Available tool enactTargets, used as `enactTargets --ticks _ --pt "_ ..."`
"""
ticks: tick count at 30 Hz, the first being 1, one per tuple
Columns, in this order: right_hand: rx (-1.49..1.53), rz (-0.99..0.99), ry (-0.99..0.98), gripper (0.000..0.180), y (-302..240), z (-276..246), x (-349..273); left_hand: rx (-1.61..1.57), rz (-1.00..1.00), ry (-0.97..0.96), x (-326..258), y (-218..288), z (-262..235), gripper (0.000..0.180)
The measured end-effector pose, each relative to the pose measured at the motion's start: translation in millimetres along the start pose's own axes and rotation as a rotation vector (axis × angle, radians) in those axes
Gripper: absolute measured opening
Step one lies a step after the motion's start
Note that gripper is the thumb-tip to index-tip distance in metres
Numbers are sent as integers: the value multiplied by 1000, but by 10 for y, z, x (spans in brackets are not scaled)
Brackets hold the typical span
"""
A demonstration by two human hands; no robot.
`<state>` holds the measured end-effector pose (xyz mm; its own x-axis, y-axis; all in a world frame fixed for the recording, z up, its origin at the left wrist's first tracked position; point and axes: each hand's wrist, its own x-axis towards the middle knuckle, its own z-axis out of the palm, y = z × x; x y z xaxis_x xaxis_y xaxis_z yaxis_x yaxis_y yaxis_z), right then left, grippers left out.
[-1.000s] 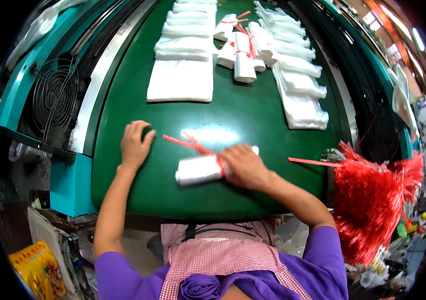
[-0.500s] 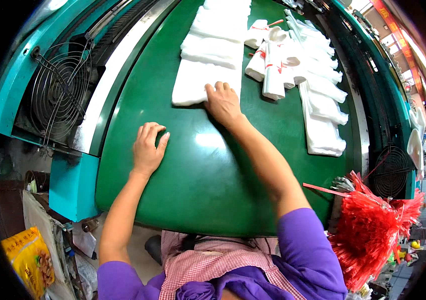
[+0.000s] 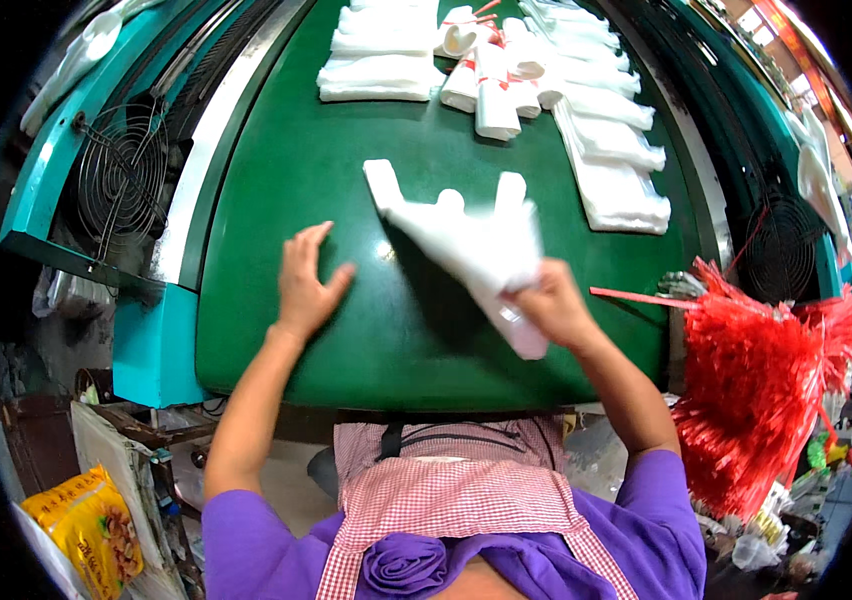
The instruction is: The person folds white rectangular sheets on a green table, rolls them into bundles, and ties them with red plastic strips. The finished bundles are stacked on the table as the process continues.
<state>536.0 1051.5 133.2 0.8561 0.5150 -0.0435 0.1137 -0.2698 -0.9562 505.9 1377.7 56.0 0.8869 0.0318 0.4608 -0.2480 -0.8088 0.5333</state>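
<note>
A glossy green table runs between two teal machine frames, bearing two rows of white bags and one cluster of tied rolls toward its far end. Over its near half, the right hand grips one white bag bundle in curled fingers, handles farthest away, long axis slanting far-left to near-right. At the table's left, the empty left hand spreads loosely.

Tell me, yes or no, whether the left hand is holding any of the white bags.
No, the left hand is apart from the white bundle, which the right hand grips.
</note>
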Motion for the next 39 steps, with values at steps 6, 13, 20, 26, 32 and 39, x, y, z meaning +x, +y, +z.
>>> enactTargets --ticks 6,13,20,26,32,39 --pt "734 -419 221 45 -1324 62 -161 -455 74 -24 -280 1172 310 90" --pt "-335 -331 36 43 -464 -174 -151 -1140 -605 -337 -192 1247 31 24" --pt "-966 -177 -283 84 385 68 -1415 -1023 -554 -417 -975 839 -258 51" --pt "-779 -302 -29 54 661 55 -1424 -139 425 -572 -322 799 -218 32" --pt "-437 -489 27 18 569 -76 -1019 -342 98 -702 53 1150 290 11" --pt "-567 -37 70 28 515 304 -328 70 414 -440 -12 1231 611 17"
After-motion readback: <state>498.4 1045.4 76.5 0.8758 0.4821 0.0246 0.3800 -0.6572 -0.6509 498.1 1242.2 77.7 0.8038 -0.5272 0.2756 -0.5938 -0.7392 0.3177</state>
